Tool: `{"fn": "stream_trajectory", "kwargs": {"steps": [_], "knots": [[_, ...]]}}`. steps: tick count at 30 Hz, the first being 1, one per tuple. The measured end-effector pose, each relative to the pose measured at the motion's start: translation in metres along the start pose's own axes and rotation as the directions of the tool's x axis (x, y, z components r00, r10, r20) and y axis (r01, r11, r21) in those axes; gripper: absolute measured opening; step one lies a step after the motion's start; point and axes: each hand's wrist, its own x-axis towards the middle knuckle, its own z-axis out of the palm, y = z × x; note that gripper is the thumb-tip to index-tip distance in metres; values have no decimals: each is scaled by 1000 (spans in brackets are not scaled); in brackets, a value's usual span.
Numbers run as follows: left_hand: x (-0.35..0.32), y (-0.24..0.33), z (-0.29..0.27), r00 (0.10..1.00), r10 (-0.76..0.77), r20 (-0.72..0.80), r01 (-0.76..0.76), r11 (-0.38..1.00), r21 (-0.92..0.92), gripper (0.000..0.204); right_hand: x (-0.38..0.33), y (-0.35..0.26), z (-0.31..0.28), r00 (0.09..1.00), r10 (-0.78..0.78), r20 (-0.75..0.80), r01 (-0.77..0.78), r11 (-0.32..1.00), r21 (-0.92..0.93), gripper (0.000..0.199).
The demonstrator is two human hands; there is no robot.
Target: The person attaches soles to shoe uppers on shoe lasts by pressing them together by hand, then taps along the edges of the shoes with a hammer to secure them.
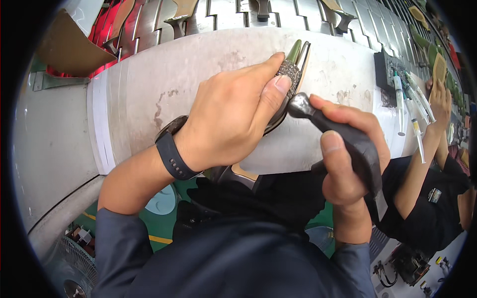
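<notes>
**Hammering a shoe trim at the bench**

Worked over a wide, pale, stained bench [164, 84], curved by the lens, with a slatted metal conveyor [223, 15] behind it carrying shoe parts and heels. Sat beside a co-worker in a black shirt [427, 198] at the right edge, that person's hand [439, 99] raised near a row of white syringe-like tubes [400, 99] and a dark tray [385, 69]. Wore a dark blue top with sleeves pushed up and a dark watch [174, 149] on the left wrist.

Held the shoe [293, 64] above the bench's near half, toe pointing away, heel end down toward the lap. Left hand [228, 119] wrapped round the shoe, thumb [276, 89] pressed flat on a beaded, glittering trim near the pointed green toe, forefinger laid along the far side: closed firmly on it. Right hand [348, 154] clenched round the dark handle of a hammer [300, 105], its small rounded head touching or just beside the shoe's edge below the thumb; contact not clear.

Judged as the tapping step, seating the trim or the upper's edge against the shoe. Next move judged to call for short, light blows, kept off the left thumb sitting just beside the head, with the shoe turned little by little in the left hand to bring fresh edge under the hammer.
</notes>
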Motion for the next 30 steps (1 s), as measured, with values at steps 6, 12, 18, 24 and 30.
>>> {"fn": "stream_trajectory", "kwargs": {"steps": [6,12,18,24,30], "knots": [[-4,6,-6,993,-99,60,101,995,-26,45,-28,8,16,995,-88,-39,85,995,-56,31],[-5,3,-4,997,-79,10,80,996,-39,41,-38,8,41,966,-237,-102,214,958,-192,34],[-5,1,-4,991,-135,-3,134,985,-112,37,-54,-14,60,996,-85,7,85,990,-116,36],[-5,-10,-14,999,-39,-9,38,998,-45,34,-43,-7,44,983,-122,137,132,989,-64,38],[-20,-22,-16,999,35,-31,-35,999,-2,34,-38,0,46,949,-302,84,314,925,-213,36]]}}
